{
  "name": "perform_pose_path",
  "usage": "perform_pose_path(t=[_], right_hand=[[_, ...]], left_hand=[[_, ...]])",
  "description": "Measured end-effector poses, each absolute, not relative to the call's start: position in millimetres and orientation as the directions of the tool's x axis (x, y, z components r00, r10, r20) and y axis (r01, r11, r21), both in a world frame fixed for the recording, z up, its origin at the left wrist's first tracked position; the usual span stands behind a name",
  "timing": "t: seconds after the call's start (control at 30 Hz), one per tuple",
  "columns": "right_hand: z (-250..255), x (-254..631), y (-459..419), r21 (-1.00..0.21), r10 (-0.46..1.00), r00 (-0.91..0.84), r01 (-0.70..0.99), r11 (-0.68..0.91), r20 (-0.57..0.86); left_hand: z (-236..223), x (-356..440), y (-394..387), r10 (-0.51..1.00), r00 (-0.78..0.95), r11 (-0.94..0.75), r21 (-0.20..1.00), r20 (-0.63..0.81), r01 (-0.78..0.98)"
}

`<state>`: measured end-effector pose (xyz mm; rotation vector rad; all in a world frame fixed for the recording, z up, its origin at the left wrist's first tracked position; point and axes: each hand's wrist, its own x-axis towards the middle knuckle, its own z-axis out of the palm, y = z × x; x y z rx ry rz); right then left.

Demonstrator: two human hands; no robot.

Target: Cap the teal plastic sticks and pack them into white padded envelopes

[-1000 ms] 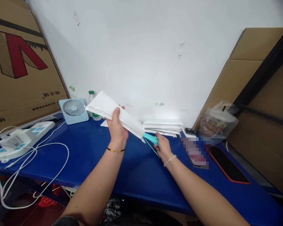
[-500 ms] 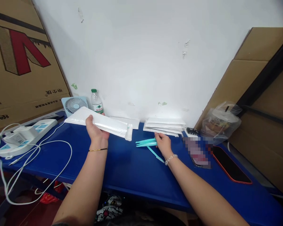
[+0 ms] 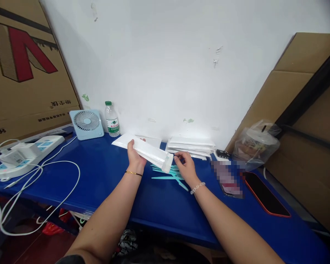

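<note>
Just left of my right hand (image 3: 186, 167), the near-right end of the white packet (image 3: 154, 152) points almost straight at my fingertips. Its long axis slants from far left to near right; my left hand (image 3: 136, 156) grips it about midway, thumb over the top, other fingers at the far side. My right hand is the nearer one to that end: thumb and forefinger are drawn close beside it, but whether they pinch its edge or something small, I cannot tell. Several slim turquoise pieces (image 3: 165, 178) lie below the packet's end and beside my right hand, most pointing left, one slanting near-right, on the blue table (image 3: 107, 161).

Off to the right lies an orange-edged phone (image 3: 266, 194); off to the left, a power strip (image 3: 48, 143) with a looping white cable. Farther back, from left to right, are a small blue fan (image 3: 87, 121), a green-capped bottle (image 3: 112, 123), a stack of white packets (image 3: 191, 145) and a bagged container (image 3: 254, 146). Behind them rises the white wall (image 3: 154, 66).
</note>
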<state>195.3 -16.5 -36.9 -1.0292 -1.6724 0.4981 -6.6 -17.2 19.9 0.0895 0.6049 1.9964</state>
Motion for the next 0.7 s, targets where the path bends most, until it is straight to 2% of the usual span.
perform_pose_path(t=[0.1,0.2,0.47,0.7], right_hand=[[-28.7,191.7,-23.0,-0.7,0.778,-0.151,0.359,0.618,0.61],[-25.5,190.2,-23.2,-0.676,0.773,-0.175,0.394,0.623,0.61],[-23.0,192.8,-16.9,-0.746,0.842,-0.226,0.391,0.539,0.489],[-18.7,191.8,-20.0,-0.773,0.852,-0.209,0.358,0.524,0.481]], left_hand=[[19.3,-3.8,-15.3,0.858,-0.479,-0.361,0.448,-0.182,-0.818],[19.6,-0.6,-13.9,0.89,-0.434,-0.33,0.459,-0.139,-0.825],[17.6,2.3,-12.5,0.939,-0.339,-0.265,0.5,-0.063,-0.825],[15.5,6.9,-13.4,0.941,-0.333,-0.265,0.478,-0.063,-0.838]])
